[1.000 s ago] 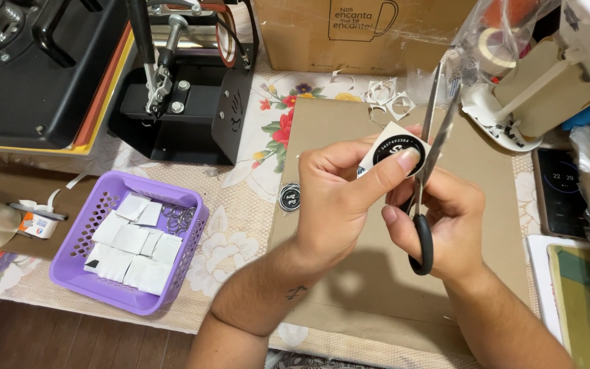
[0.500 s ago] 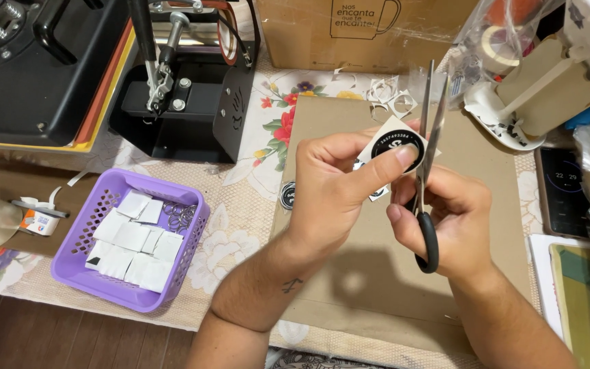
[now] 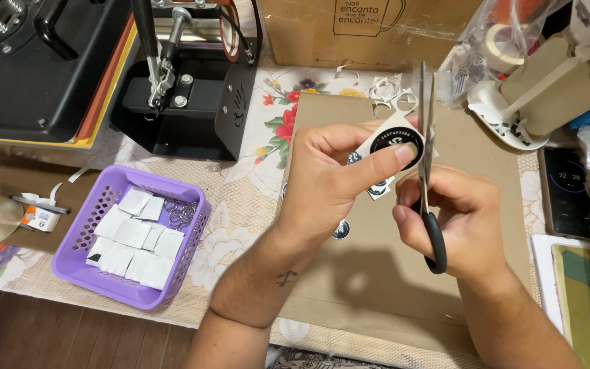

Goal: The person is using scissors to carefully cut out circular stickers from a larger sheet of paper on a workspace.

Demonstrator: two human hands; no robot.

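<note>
My left hand (image 3: 332, 181) pinches a white paper piece printed with a black round sticker (image 3: 396, 142), held above a brown cardboard sheet (image 3: 486, 164). My right hand (image 3: 460, 222) grips black-handled scissors (image 3: 427, 171), blades pointing up and away, nearly closed against the right edge of the round sticker. Another small black round piece (image 3: 341, 229) lies on the cardboard below my left hand, and more printed paper hangs under my fingers.
A purple basket (image 3: 97, 273) of white paper squares and metal rings sits at the left. Black press machines (image 3: 179, 82) stand behind it. White paper scraps (image 3: 387, 92) lie near a cardboard box (image 3: 370, 31). A phone (image 3: 571, 191) and a tape dispenser (image 3: 534, 89) are on the right.
The scissors have swung more upright and closed along the sticker's right edge. My left hand has turned the sticker slightly.
</note>
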